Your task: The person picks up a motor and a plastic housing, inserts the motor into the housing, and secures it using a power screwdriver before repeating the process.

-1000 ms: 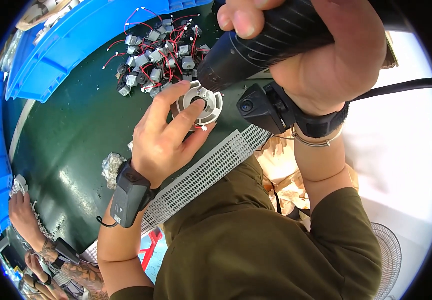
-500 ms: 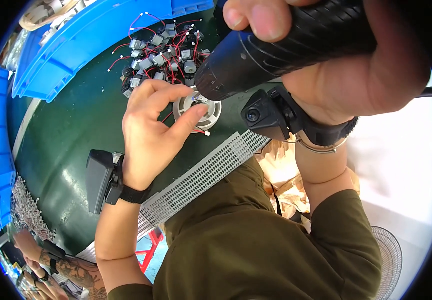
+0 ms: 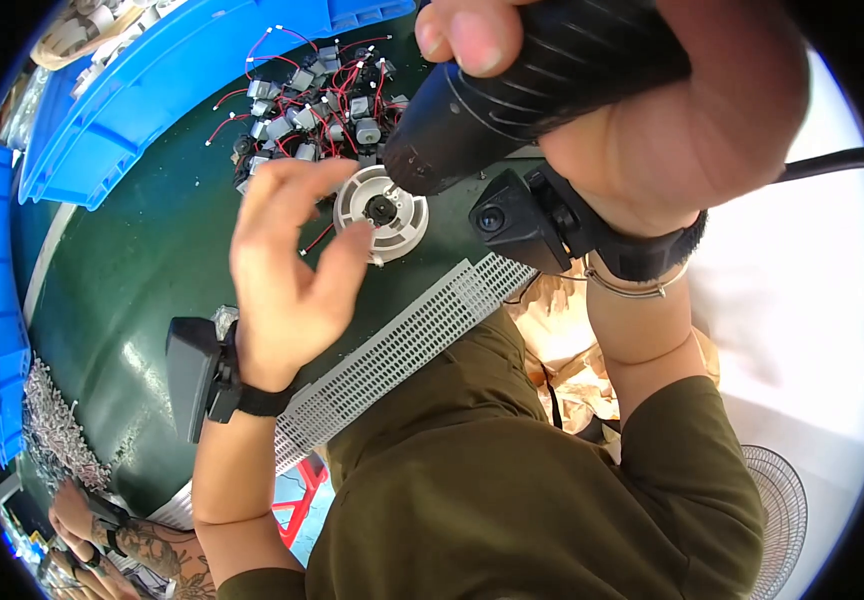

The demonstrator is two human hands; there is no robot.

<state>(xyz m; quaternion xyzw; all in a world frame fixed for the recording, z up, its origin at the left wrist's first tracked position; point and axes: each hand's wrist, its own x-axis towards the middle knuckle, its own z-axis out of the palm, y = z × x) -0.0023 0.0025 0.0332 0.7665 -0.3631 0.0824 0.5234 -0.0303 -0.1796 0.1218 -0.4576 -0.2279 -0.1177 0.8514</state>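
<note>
My right hand (image 3: 657, 165) is wrapped round a thick black electric screwdriver (image 3: 522, 95) with a ribbed grip. Its nose points down onto a round white plastic housing (image 3: 414, 228) with a dark centre, and it hides the tip and part of the rim. Left of the housing, my left hand (image 3: 282, 275) has thumb and fingers spread apart with nothing between them. The thumb overlaps the housing's near left edge; whether it touches I cannot tell. A red wire (image 3: 318, 240) comes out from beneath the housing.
Beyond lies a pile of small motors (image 3: 307, 120) with red wires. Blue bins (image 3: 202, 65) line the far and left sides. A white perforated strip (image 3: 382, 355) edges the green table (image 3: 142, 290). Small screws (image 3: 57, 425) are heaped at left, near another person's hand (image 3: 74, 512).
My left fingers have come away from the middle of the housing and spread, moving left. The housing's centre now shows. The screwdriver and housing have shifted slightly left in view.
</note>
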